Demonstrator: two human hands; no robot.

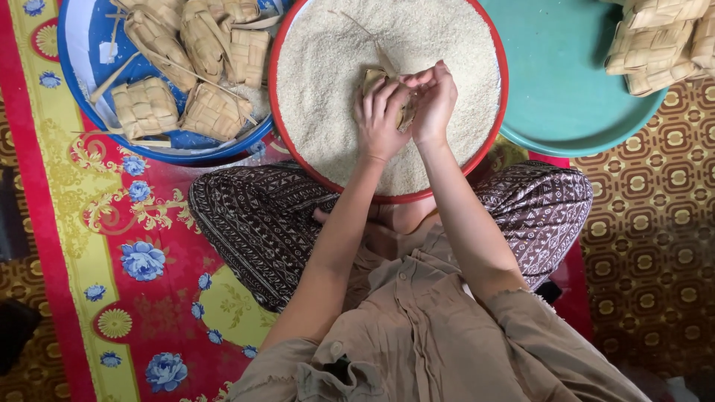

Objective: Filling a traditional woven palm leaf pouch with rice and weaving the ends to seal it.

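A red-rimmed round basin [277, 126] full of white rice grains [328, 52] sits in front of my crossed legs. Over the rice my left hand [378, 119] grips a woven palm-leaf pouch [372, 77], mostly hidden by my fingers. My right hand [433, 100] is cupped against the pouch's right side, fingers bent, touching it and the left fingertips. A loose leaf strip [381, 53] sticks up from the pouch across the rice.
A blue basin [74, 74] at the upper left holds several woven pouches [216, 112]. A teal tray [566, 89] at the upper right carries more pouches [655, 41] at its far edge. I sit cross-legged on a red floral mat [141, 260].
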